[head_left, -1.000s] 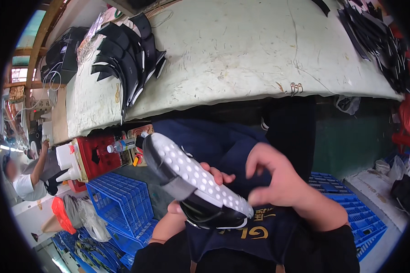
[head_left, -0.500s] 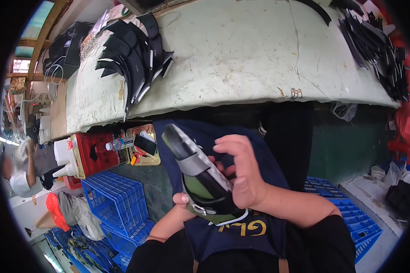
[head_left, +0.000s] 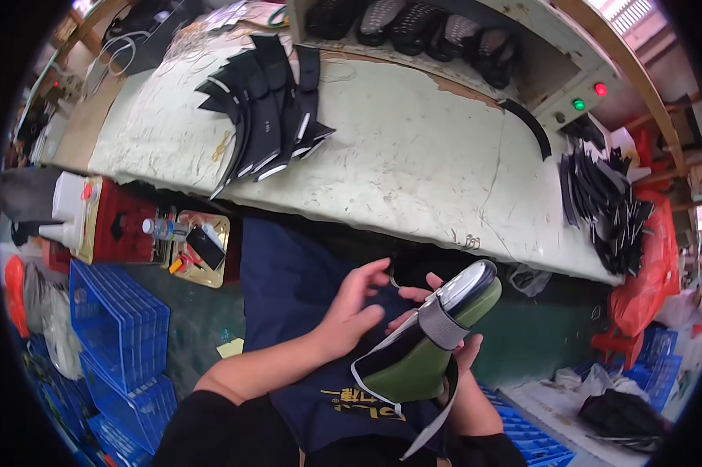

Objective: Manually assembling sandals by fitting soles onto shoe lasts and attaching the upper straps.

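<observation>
A sandal (head_left: pixel 421 333) on a green shoe last (head_left: pixel 404 375) is held up in front of my apron, tilted with its toe toward the upper right. A grey strap (head_left: pixel 442 324) crosses it, and a loose thin strap (head_left: pixel 433 428) hangs from the heel end. Wrapped round it from behind and from the right is my right hand (head_left: pixel 466 354), its fingers partly hidden by the sandal. My left hand (head_left: pixel 351 310) is just left of the sandal, not touching it, with thumb and fingers apart and nothing in them.
Ahead is a pale worktable (head_left: pixel 398 148) with black curved strips (head_left: pixel 261 117) and another black pile (head_left: pixel 600 198). Shoes stand in a machine opening (head_left: pixel 413 27) at the back. Blue crates (head_left: pixel 121 319), a red box (head_left: pixel 125 226) and a tray (head_left: pixel 211 272) are at left.
The sandal has turned over and swung to the right, its toe now pointing right. My right hand now holds it, and my left hand has let go. The view has shifted, showing the machine.
</observation>
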